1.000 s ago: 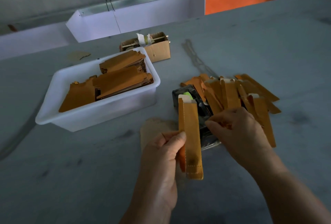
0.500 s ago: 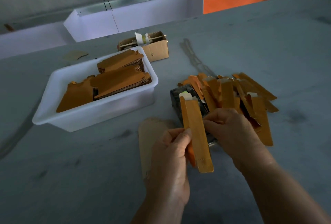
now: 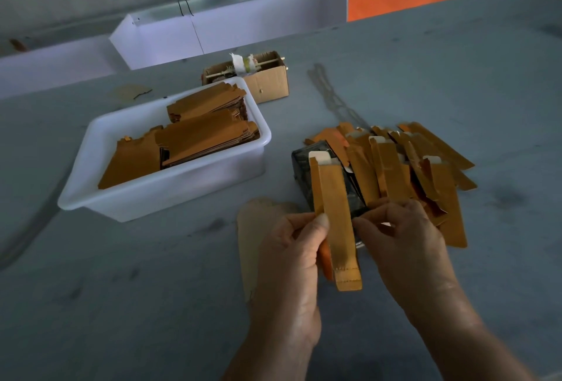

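Observation:
A long narrow orange-brown carton (image 3: 334, 216) with a white flap at its far end is held up over the grey table. My left hand (image 3: 292, 262) pinches its left edge with thumb and fingers. My right hand (image 3: 401, 237) has its fingers curled at the carton's right edge, touching it. Behind the carton lies a dark pack (image 3: 307, 167), partly hidden, and a loose pile of similar folded cartons (image 3: 395, 164).
A white plastic tub (image 3: 170, 192) with stacks of flat orange carton blanks stands at the left. A small open cardboard box (image 3: 267, 82) sits behind it. A flat beige card piece (image 3: 252, 228) lies under my left hand. White bins stand at the table's far edge.
The held carton has tilted, its near end swinging to the right. My right hand has closed in against the carton's right edge. The view shifted slightly.

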Demonstrator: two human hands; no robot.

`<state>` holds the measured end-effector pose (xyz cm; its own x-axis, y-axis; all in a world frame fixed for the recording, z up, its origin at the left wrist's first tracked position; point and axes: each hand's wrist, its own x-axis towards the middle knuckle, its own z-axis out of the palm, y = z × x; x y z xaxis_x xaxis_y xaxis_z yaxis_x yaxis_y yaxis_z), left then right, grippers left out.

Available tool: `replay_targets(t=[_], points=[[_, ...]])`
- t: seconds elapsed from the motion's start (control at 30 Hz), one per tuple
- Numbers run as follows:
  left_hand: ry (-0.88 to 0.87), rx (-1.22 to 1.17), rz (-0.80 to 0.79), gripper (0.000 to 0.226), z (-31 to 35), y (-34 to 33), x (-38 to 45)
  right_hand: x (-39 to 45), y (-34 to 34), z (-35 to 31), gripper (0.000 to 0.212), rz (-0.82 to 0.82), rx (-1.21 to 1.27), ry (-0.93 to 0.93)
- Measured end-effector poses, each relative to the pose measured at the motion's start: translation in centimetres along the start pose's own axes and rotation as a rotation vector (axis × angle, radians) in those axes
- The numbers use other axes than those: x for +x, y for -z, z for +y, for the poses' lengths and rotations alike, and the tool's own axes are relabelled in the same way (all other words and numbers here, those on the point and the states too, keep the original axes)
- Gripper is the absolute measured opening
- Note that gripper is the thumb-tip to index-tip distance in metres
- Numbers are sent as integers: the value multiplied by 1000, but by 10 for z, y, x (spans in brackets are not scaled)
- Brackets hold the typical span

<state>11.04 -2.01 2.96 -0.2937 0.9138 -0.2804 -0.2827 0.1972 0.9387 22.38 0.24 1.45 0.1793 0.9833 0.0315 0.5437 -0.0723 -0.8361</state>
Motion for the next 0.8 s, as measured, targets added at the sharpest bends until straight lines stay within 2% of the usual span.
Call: replay_targets(t=[0.13, 0.3, 0.43, 0.5, 0.63, 0.8], points=[[-99, 178, -27, 7, 3, -5, 2, -4, -4, 1, 27, 57, 2, 39], [-181, 407, -49, 4, 7, -5, 7, -11, -7, 2, 19, 106, -12, 98], [-203, 504, -57, 7, 9, -9, 8, -9, -4, -8, 10, 178, -364, 294], [-170, 499, -77, 7, 11, -10, 8, -9, -3, -12, 16, 156, -476, 301], [-175, 543, -67, 7, 14, -10, 7, -9, 1, -18, 23, 110, -561, 285], [-192, 617, -70, 4, 17, -11, 9, -7, 0, -22, 12, 52, -642, 266]])
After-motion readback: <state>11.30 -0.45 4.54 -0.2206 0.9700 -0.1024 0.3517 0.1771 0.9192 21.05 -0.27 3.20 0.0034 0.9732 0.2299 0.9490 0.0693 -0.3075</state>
